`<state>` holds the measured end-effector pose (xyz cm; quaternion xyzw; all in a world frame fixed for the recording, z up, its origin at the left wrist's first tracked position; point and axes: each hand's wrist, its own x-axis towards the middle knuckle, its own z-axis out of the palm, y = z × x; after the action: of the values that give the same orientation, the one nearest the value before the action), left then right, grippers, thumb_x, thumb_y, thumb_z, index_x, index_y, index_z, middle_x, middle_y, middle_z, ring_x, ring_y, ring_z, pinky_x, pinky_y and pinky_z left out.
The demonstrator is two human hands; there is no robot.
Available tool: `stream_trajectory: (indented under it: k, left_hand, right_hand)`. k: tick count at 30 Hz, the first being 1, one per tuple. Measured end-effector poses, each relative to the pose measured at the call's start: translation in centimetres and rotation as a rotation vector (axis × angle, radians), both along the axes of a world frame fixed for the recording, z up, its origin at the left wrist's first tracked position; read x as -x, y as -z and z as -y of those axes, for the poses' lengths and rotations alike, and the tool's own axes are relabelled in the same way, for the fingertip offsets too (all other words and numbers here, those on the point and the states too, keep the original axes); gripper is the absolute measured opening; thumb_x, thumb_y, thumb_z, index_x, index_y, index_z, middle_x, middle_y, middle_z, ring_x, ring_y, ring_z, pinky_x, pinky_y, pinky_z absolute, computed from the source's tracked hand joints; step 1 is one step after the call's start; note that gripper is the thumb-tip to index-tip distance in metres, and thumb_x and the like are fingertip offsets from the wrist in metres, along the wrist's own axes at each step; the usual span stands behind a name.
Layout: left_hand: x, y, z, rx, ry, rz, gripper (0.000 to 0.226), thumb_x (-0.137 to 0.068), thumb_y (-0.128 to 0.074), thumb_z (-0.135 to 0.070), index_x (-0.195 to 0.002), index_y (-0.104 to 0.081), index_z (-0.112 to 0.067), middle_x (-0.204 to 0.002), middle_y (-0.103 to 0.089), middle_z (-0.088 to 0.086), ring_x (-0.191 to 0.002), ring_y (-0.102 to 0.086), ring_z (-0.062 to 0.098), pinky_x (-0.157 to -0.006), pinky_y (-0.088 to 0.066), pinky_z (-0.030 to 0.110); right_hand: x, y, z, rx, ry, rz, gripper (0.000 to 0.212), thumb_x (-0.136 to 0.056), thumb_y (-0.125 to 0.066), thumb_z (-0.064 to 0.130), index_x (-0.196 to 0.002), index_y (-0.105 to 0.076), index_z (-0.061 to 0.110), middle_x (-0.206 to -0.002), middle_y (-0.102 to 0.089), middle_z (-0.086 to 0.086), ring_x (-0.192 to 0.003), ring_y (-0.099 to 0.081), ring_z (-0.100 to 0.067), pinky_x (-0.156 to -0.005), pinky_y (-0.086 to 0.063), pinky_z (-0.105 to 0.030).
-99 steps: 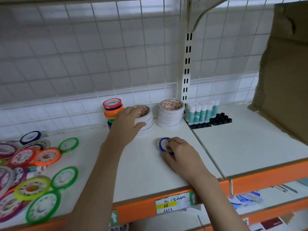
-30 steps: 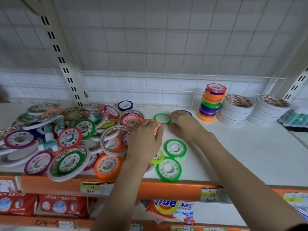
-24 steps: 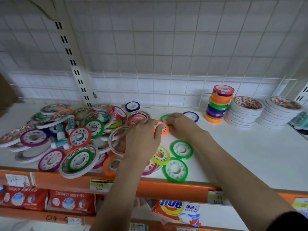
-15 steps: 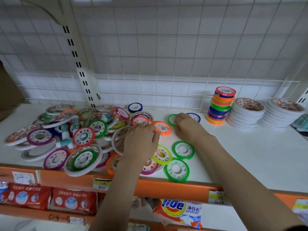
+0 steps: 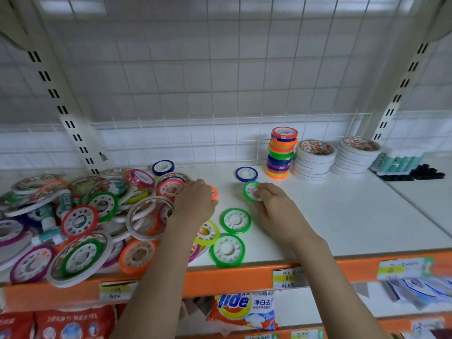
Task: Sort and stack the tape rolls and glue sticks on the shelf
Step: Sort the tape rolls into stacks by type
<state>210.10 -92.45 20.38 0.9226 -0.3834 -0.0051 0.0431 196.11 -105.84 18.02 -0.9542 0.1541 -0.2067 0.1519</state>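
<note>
Your right hand [image 5: 274,204] has its fingers curled on a small green tape roll [image 5: 250,190], mid-shelf, just in front of a loose blue roll [image 5: 246,173]. The roll looks tipped up on edge in the pinch, so partly lifted; I can't tell whether its lower rim is touching the shelf [image 5: 342,216].

Your left hand [image 5: 195,201] lies palm down at the right edge of the unsorted pile [image 5: 80,216], fingers curved over an orange roll [image 5: 213,192]. Whether it actually grips the roll is hidden by the hand itself, so I can't tell.

Toward the back right corner: a stack of small coloured rolls [image 5: 281,152], beside it two stacks of white rolls [image 5: 314,160], then glue sticks [image 5: 396,162] standing in a black tray. Two more green rolls [image 5: 235,220] lie flat near the front edge.

Handling, as a judgement:
- These rolls look light and rigid, with a plastic core and a slick film rim.
- Pinch across the outer rim, thumb opposite fingers. Hooking the hub also works.
- They're thin, so a flat one is hard to pick. Tip an edge up first, or slide it.
- The coloured stack is tall and narrow. Set rolls down centred or it topples.
- The pile's front rolls overhang the shelf's front edge. Mind knocking them off.
</note>
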Motion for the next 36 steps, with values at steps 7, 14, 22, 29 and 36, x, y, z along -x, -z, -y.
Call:
stream_trajectory:
  k: [7, 14, 22, 29, 36]
  left_hand:
    - [-0.4, 0.2, 0.5, 0.029, -0.050, -0.051, 0.035, -0.096, -0.050, -0.020, -0.127, -0.051, -0.004, -0.132, -0.048, 0.011, -0.121, -0.047, 0.026, -0.092, -0.040, 0.031]
    - [-0.9, -0.6, 0.8, 0.197, -0.048, -0.038, 0.037, -0.095, -0.049, -0.026, -0.126, -0.049, -0.005, -0.128, -0.051, 0.009, -0.116, -0.049, 0.026, -0.081, -0.036, 0.030]
    - [-1.4, -0.8, 7.3, 0.240, 0.076, -0.071, 0.039, -0.090, -0.058, -0.026, -0.122, -0.052, -0.005, -0.122, -0.056, 0.010, -0.111, -0.054, 0.028, -0.092, -0.044, 0.039]
    - [-2.0, -0.5, 12.0, 0.116, 0.049, -0.067, 0.031, -0.090, -0.056, -0.025, -0.113, -0.051, -0.005, -0.113, -0.059, 0.012, -0.103, -0.056, 0.029, -0.084, -0.046, 0.035]
    - [-2.4, 0.5, 13.4, 0.085, 0.036, -0.062, 0.032, -0.091, -0.055, -0.027, -0.115, -0.052, -0.006, -0.115, -0.060, 0.011, -0.104, -0.056, 0.028, -0.082, -0.044, 0.033]
  right_hand:
    - [1.5, 0.6, -0.2, -0.040, 0.027, 0.028, 0.033, -0.092, -0.050, 0.010, -0.122, -0.056, -0.002, -0.130, -0.051, -0.013, -0.118, -0.050, -0.028, -0.100, -0.038, -0.028]
    - [2.3, 0.6, 0.9, -0.068, 0.050, 0.005, 0.032, -0.093, -0.049, 0.010, -0.123, -0.055, -0.001, -0.130, -0.051, -0.012, -0.118, -0.049, -0.028, -0.100, -0.038, -0.029]
    - [3.5, 0.1, 3.3, -0.093, 0.098, -0.024, 0.032, -0.093, -0.047, 0.007, -0.123, -0.054, -0.002, -0.129, -0.051, -0.012, -0.117, -0.049, -0.029, -0.099, -0.037, -0.028]
    - [4.9, -0.5, 5.6, -0.096, 0.126, -0.035, 0.034, -0.093, -0.046, 0.009, -0.126, -0.053, 0.000, -0.132, -0.049, -0.010, -0.120, -0.046, -0.027, -0.100, -0.038, -0.028]
    - [4.5, -0.2, 6.9, -0.114, 0.109, -0.030, 0.033, -0.092, -0.046, 0.007, -0.123, -0.054, -0.001, -0.129, -0.051, -0.012, -0.119, -0.047, -0.029, -0.099, -0.041, -0.031]
